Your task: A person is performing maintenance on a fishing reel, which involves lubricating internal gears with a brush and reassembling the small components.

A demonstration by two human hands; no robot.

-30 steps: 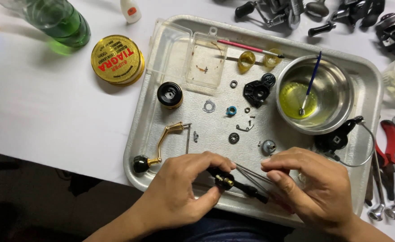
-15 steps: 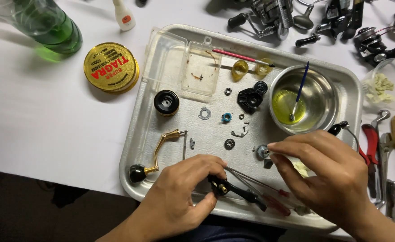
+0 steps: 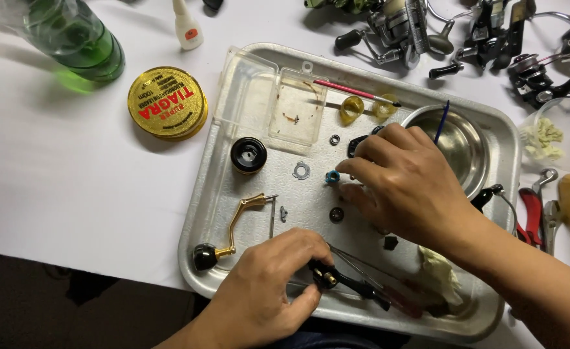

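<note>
while the left hand [image 3: 265, 291] grips a black tool [image 3: 336, 282] and the right hand's [image 3: 404, 187] narrow fingers [image 3: 353, 168] touch a blue ring [image 3: 332, 176], a round gold tin [image 3: 167, 103] sits left of the tray [image 3: 233, 194].

Bright, even overhead light, soft shadows beside the green bottle [image 3: 71, 39], mild glare on the metal tray [image 3: 492, 129], sharp focus.

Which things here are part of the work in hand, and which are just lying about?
In hand:
left hand gripping black-and-brass reel part
right hand at small blue ring
dented metal tray

Lying about:
green glass bottle
round yellow tin
red-handled pliers
</note>
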